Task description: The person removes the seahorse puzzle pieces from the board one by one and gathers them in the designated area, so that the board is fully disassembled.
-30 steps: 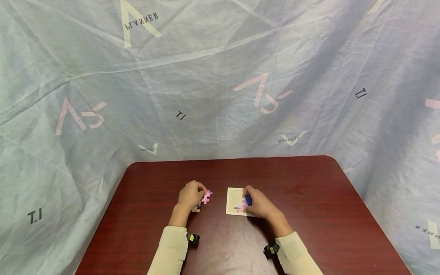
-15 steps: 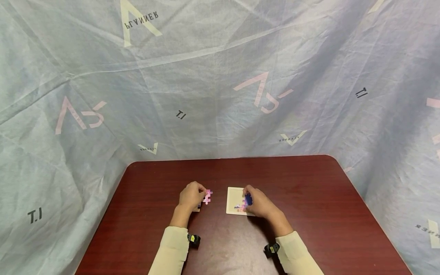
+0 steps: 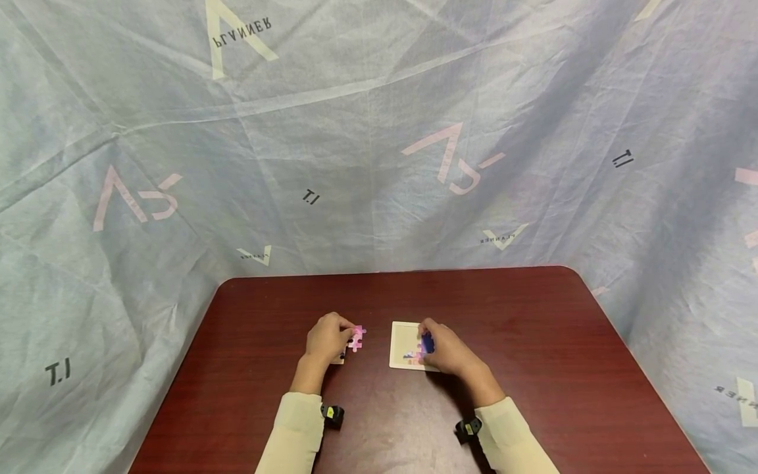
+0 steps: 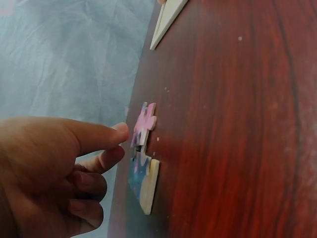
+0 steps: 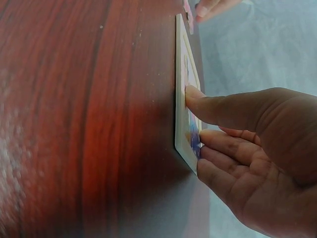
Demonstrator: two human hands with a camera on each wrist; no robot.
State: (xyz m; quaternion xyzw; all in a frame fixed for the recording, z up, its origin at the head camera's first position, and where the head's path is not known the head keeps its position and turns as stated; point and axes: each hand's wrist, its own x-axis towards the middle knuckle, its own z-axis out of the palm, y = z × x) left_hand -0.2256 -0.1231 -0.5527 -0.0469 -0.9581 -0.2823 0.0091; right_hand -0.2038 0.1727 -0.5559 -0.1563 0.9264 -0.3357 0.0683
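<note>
My left hand (image 3: 328,337) is at loose pink jigsaw pieces (image 3: 358,338) left of the wooden puzzle tray (image 3: 403,339). In the left wrist view the thumb and index fingertip are close together, right at the edge of the pink pieces; I cannot tell if they pinch one. A blue wooden piece (image 4: 139,171) lies beside the pink ones. My right hand (image 3: 448,349) rests on the tray's right part, thumb and fingers spread over fitted purple and blue pieces (image 3: 428,343). Its palm side shows in the right wrist view, fingertips along the tray; the hand hides part of the puzzle.
Both hands work over a dark red wooden table (image 3: 509,309) with rounded far corners. A grey printed cloth (image 3: 379,164) hangs behind and beside it. Black wrist cameras (image 3: 333,415) sit at both cuffs.
My left hand and the pink pieces under its fingertips have shifted by a very small amount. The right hand stays on the tray.
</note>
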